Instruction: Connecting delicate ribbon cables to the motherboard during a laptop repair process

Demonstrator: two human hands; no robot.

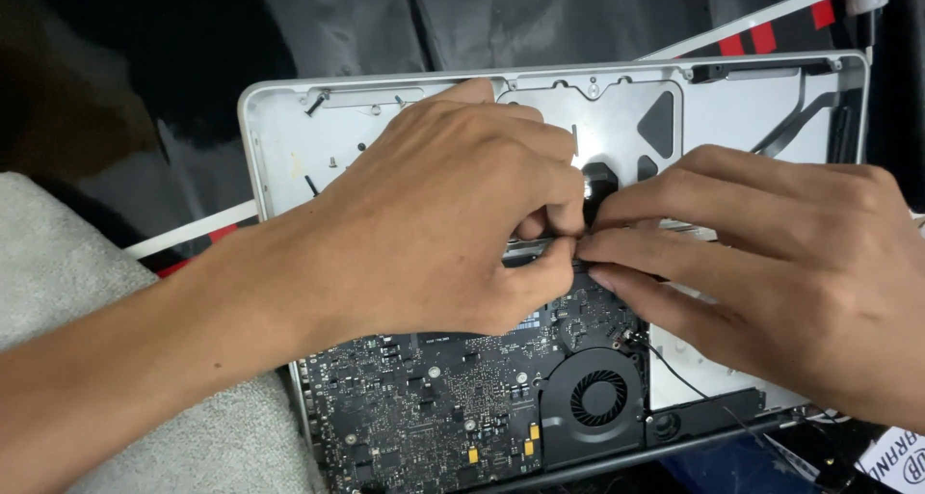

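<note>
Pinching the small black connector (597, 187) from both sides, we are closing left hand (453, 224) and right hand (780, 263) fingertips on it, above the circuit board (434, 407) inside the open laptop case (289, 147).

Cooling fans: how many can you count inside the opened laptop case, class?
1. The round black cooling fan sits at the near edge of the dark circuit board, below the left hand and right hand. The hands may hide another.
</note>
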